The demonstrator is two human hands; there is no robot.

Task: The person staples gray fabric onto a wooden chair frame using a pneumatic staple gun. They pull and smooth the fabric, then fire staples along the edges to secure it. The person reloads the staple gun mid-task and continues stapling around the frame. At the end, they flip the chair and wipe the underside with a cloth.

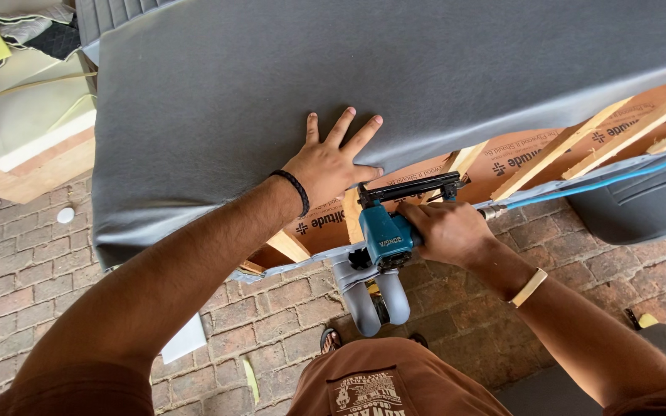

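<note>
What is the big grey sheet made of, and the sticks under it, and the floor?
The grey sheet looks like soft matte fabric; it drapes and wrinkles at the edge. The sticks look like bare pale wood with visible grain. The floor looks like rough reddish-brown brick laid in rows.

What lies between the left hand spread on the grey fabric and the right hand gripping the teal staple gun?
In the head view, only the staple gun's black nose lies between the left hand and right hand, over the grey fabric edge and plywood.
</note>
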